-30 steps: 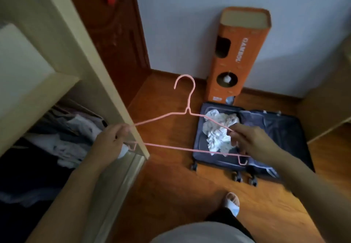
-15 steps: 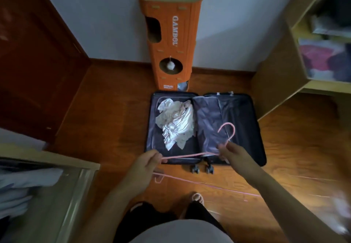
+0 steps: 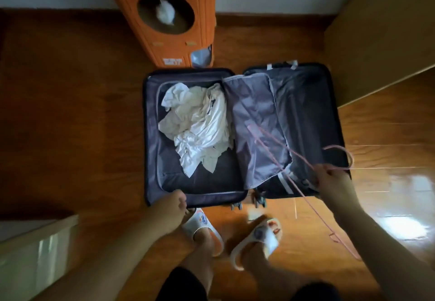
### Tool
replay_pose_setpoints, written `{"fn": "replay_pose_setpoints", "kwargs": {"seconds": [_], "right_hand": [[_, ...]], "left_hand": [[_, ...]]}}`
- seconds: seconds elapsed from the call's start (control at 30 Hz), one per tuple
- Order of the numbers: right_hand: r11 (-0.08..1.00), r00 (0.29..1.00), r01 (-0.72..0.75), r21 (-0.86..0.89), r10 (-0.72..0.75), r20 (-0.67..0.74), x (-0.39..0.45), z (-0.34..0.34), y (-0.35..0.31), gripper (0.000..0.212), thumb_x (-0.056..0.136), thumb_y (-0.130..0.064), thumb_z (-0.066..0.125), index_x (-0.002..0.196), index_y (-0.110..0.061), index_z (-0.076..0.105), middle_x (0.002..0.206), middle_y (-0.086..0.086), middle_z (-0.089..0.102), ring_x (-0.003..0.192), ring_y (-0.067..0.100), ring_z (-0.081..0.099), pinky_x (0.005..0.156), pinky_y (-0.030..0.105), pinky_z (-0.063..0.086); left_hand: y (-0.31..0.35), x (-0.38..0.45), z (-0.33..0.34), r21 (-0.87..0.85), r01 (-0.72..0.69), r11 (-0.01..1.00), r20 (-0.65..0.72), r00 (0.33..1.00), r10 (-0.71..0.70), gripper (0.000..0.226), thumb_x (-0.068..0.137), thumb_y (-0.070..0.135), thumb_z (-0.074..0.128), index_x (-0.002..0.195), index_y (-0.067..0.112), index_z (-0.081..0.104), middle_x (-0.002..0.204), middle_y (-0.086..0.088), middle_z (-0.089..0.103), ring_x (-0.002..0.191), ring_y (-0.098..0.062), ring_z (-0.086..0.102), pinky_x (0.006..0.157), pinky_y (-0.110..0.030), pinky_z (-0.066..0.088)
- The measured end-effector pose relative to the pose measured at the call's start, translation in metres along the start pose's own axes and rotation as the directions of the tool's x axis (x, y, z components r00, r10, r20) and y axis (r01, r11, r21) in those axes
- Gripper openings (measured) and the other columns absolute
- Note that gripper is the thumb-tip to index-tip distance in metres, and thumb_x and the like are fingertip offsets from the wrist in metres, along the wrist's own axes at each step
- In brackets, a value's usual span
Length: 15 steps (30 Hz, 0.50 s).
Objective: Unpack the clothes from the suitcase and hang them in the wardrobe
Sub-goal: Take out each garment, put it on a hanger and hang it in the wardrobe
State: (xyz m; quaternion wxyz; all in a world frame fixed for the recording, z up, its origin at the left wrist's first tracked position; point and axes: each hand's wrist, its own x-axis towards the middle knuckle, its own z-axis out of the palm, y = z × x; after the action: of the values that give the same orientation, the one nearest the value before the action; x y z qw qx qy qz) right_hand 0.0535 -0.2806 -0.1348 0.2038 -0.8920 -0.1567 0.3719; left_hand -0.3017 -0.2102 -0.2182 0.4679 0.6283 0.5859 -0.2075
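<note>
A dark suitcase [image 3: 149,136] lies open on the wooden floor. Its left half holds crumpled white clothes [image 3: 200,126]. A grey divider flap [image 3: 256,117] covers part of the right half. My right hand [image 3: 329,179] pinches a thin pink wire hanger [image 3: 313,209] by the neck, just under the hook, over the suitcase's right front corner. The hanger's bars slant across the flap and down toward my right leg. My left hand [image 3: 170,209] hangs at the suitcase's front left edge, fingers loosely curled and holding nothing.
An orange cardboard tower [image 3: 179,41] stands against the wall right behind the suitcase. A wooden cabinet side [image 3: 381,41] rises at the right. The wardrobe's pale edge [image 3: 35,246] shows at the lower left. My feet in white slippers [image 3: 261,234] stand just before the suitcase wheels.
I have turned from the wardrobe and now look down over the suitcase. My left hand has let go of the hanger, and my right hand has swung it to the right.
</note>
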Motion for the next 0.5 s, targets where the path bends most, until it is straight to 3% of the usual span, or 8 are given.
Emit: {"fn": "replay_pose_setpoints", "kwargs": {"seconds": [0.17,0.23,0.37,0.5], "right_hand": [[0.997,0.998,-0.002,0.073,0.006,-0.057,0.118,0.089,0.013,0.03,0.089,-0.041,0.054,0.082,-0.016,0.067,0.076,0.009,0.066,0.081,0.039,0.064,0.078,0.048,0.051],[0.995,0.998,0.042,0.088,-0.038,-0.049,0.161,0.121,0.014,0.026,0.089,-0.041,0.054,0.082,-0.019,0.068,0.074,0.005,0.065,0.081,0.035,0.062,0.077,0.044,0.048],[0.983,0.995,0.089,0.163,-0.08,-0.059,0.229,0.164,0.027,0.029,0.079,-0.043,0.047,0.083,-0.024,0.068,0.064,0.001,0.061,0.07,0.031,0.057,0.069,0.047,0.046],[0.963,0.992,0.129,0.237,-0.121,-0.045,0.262,0.179,0.046,0.023,0.097,-0.029,0.052,0.086,-0.019,0.07,0.063,-0.004,0.059,0.069,0.024,0.059,0.068,0.043,0.047]], "left_hand": [[0.018,0.157,0.01,0.109,0.009,0.994,-0.09,0.996,0.001,0.022,0.104,0.031,0.041,0.101,0.021,0.06,0.105,-0.001,0.067,0.102,-0.026,0.063,0.083,-0.035,0.048],[0.041,0.228,0.011,0.146,-0.02,0.989,-0.179,0.983,0.046,0.023,0.105,0.032,0.042,0.11,0.017,0.059,0.109,-0.006,0.067,0.104,-0.03,0.063,0.08,-0.035,0.045],[0.078,0.36,0.016,0.108,0.002,0.994,-0.383,0.923,0.04,0.038,0.104,0.033,0.045,0.135,0.01,0.05,0.133,-0.017,0.056,0.12,-0.039,0.056,0.094,-0.045,0.047],[0.089,0.449,0.016,0.041,0.071,0.997,-0.543,0.839,-0.038,0.046,0.104,0.037,0.046,0.143,0.014,0.04,0.14,-0.018,0.046,0.121,-0.042,0.053,0.092,-0.05,0.046]]}}
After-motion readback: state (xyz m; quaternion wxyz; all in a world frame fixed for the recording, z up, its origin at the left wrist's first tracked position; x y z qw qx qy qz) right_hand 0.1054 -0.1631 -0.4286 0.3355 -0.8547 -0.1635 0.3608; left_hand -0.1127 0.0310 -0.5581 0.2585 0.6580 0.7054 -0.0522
